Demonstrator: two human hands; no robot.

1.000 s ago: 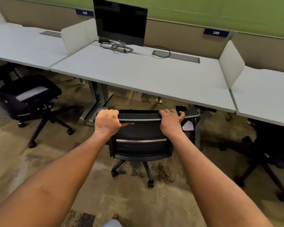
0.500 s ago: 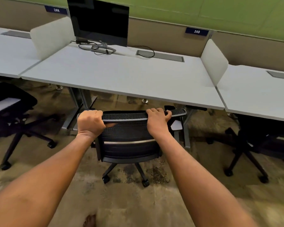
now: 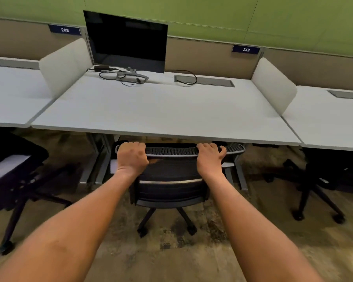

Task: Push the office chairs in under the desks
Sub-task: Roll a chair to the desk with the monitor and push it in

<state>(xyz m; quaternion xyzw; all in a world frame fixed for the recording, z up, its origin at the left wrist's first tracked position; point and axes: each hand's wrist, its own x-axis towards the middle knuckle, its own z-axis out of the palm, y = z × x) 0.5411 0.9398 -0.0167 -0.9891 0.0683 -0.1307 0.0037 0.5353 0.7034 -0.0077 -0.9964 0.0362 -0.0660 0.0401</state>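
— Where do our fingers sit?

— Our left fingers (image 3: 130,146) are curled over the top rail of the mesh-back office chair (image 3: 169,173), near the rail's left end. Our right fingers (image 3: 207,146) wrap the same rail toward its right end, thumb spread out along it. So our left hand (image 3: 131,159) and our right hand (image 3: 209,160) both grasp the chair, arms stretched out.

— And the chair itself?

— It faces the middle desk (image 3: 161,112), roughly centred, with its top rail just at the desk's front edge. We cannot tell whether they touch. Its seat is hidden from us, and its castor base stands on the mottled carpet (image 3: 171,253).

— What does the desk carry?

— A dark monitor (image 3: 126,41) at the back left corner, with loose cables (image 3: 108,75) by its stand, and a grey cable hatch (image 3: 212,81) along the back edge. White dividers stand at the left edge (image 3: 65,64) and the right edge (image 3: 273,84).

— Other chairs?

— We see a black chair on the left (image 3: 10,169), out from its desk's front edge, and a black chair on the right (image 3: 330,174), partly under the front edge of its desk.
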